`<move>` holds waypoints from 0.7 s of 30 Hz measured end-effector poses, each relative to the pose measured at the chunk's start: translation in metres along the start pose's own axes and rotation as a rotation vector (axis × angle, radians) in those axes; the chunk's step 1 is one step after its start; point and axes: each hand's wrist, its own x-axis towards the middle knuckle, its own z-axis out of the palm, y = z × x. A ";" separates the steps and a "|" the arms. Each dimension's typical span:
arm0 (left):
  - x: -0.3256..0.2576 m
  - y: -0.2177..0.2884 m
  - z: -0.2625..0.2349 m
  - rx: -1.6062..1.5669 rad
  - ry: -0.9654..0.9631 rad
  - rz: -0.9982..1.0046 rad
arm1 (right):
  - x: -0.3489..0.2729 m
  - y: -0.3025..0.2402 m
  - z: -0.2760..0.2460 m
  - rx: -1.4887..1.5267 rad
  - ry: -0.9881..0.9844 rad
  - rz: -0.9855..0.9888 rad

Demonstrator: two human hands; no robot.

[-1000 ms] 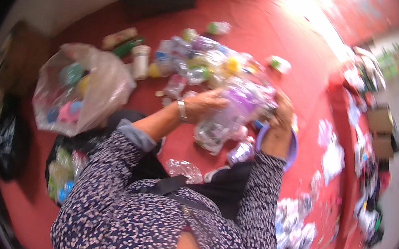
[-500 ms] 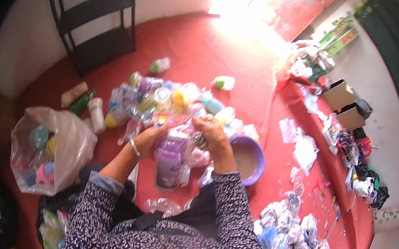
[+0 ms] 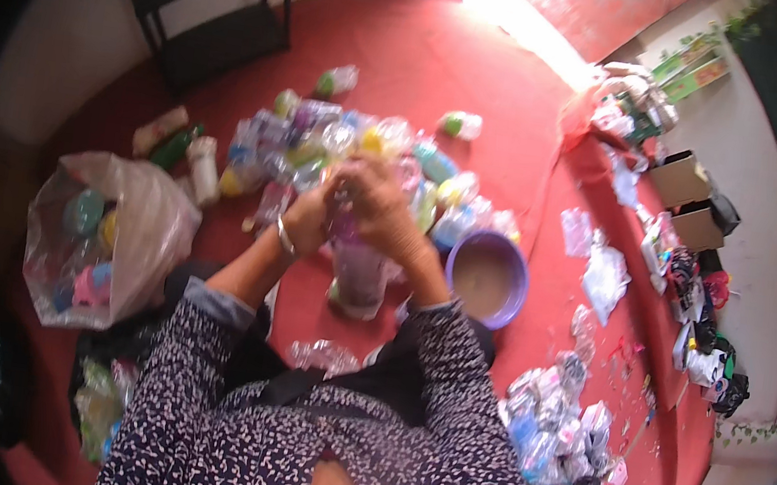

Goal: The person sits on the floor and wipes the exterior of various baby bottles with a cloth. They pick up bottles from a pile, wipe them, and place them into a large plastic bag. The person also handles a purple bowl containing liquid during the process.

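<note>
Before my lap, my left hand (image 3: pixel 311 220) is closed on the far end of a clear plastic bottle with a purple band (image 3: pixel 359 276). My right hand (image 3: pixel 382 204) is closed over that same end, its fingers against those of the left; motion blurs both. The bottle's wide end points back toward me. What the fingertips pinch is hidden. Just beyond the hands spreads a heap of mixed plastic bottles (image 3: pixel 336 137), some clear, others with coloured labels. To the right of my right wrist stands a purple basin (image 3: pixel 522 290) with cloudy liquid in it.
At my left sits an open translucent sack (image 3: pixel 158 242) with bottles inside; a white bottle (image 3: pixel 203 171) and a green bottle (image 3: pixel 173 148) lie behind it. Crumpled clear plastic (image 3: pixel 545 430) is piled at right. A black shelf (image 3: pixel 223 44) stands far left, cardboard boxes (image 3: pixel 681 183) far right.
My right hand has moved left, over to my left hand, and now covers the bottle's far end. The bottle has turned slightly. The view has shifted, so the floor things sit higher.
</note>
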 end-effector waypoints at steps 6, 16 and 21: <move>-0.010 0.026 0.008 -0.509 0.002 -0.103 | -0.033 0.085 -0.042 0.448 0.389 0.981; 0.015 -0.031 -0.033 0.536 0.089 0.422 | -0.001 -0.007 0.026 0.147 -0.025 0.208; 0.000 0.007 -0.002 -0.569 0.018 -0.003 | -0.007 0.012 -0.006 0.274 -0.159 0.156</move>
